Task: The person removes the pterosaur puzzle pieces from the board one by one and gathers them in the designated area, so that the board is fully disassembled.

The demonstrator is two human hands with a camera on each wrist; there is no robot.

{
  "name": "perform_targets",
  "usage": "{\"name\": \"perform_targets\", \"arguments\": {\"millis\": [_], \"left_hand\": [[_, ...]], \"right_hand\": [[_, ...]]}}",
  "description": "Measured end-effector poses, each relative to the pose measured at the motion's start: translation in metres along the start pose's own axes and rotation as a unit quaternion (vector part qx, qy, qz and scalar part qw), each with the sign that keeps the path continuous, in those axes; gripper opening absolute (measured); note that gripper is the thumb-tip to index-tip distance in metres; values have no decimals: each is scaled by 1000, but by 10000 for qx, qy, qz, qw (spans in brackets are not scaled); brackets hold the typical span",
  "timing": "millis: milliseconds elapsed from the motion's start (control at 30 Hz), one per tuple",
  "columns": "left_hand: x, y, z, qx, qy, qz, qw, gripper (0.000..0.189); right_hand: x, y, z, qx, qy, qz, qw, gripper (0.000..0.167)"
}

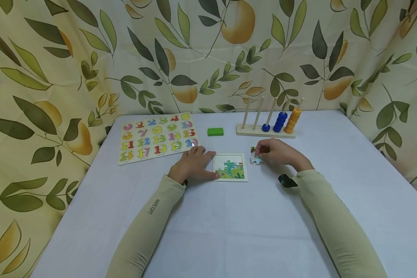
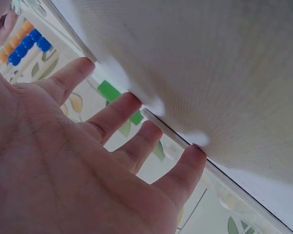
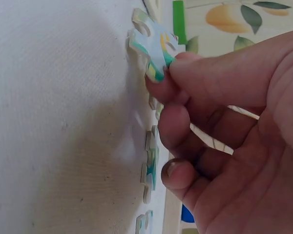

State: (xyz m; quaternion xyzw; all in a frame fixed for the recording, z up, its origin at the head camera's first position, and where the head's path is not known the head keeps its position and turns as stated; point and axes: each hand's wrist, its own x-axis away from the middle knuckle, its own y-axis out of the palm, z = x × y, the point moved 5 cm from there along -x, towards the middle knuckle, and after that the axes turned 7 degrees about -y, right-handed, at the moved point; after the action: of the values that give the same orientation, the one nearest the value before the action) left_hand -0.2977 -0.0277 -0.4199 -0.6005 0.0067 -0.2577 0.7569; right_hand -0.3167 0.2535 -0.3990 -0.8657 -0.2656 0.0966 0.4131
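Note:
A small white puzzle frame (image 1: 246,168) lies on the table, its lower part filled with pieces showing a green dinosaur. My left hand (image 1: 195,165) rests at the frame's left side, fingers spread, with the thumb at its lower left corner. In the left wrist view the fingers (image 2: 178,168) are straight and hold nothing. Right of the frame, my right hand (image 1: 278,151) pinches a puzzle piece (image 3: 155,43) between thumb and index finger, tilted up from the cloth. More loose puzzle pieces (image 3: 151,163) lie beneath that hand, partly hidden by it in the head view.
A number board (image 1: 149,133) lies at the back left, close to the left fingertips. Behind the frame sits a green block (image 1: 215,132). A wooden peg stand (image 1: 250,131) with blue and orange beads stands at the back right, before a patterned curtain (image 1: 208,69).

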Motion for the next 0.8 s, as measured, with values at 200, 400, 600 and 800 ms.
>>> {"name": "perform_targets", "arguments": {"millis": [200, 400, 600, 800], "left_hand": [[0, -1, 1, 23, 8, 13, 10000, 91], [-1, -1, 1, -7, 1, 28, 10000, 91], [-1, -1, 0, -24, -32, 36, 10000, 91], [0, 0, 0, -66, -52, 16, 10000, 91]], "right_hand": [[-2, 1, 0, 239, -19, 56, 9997, 15], [-1, -1, -3, 434, -24, 35, 9990, 15], [-1, 1, -4, 499, 5, 17, 9988, 15], [-3, 3, -3, 488, 50, 16, 9988, 16]]}}
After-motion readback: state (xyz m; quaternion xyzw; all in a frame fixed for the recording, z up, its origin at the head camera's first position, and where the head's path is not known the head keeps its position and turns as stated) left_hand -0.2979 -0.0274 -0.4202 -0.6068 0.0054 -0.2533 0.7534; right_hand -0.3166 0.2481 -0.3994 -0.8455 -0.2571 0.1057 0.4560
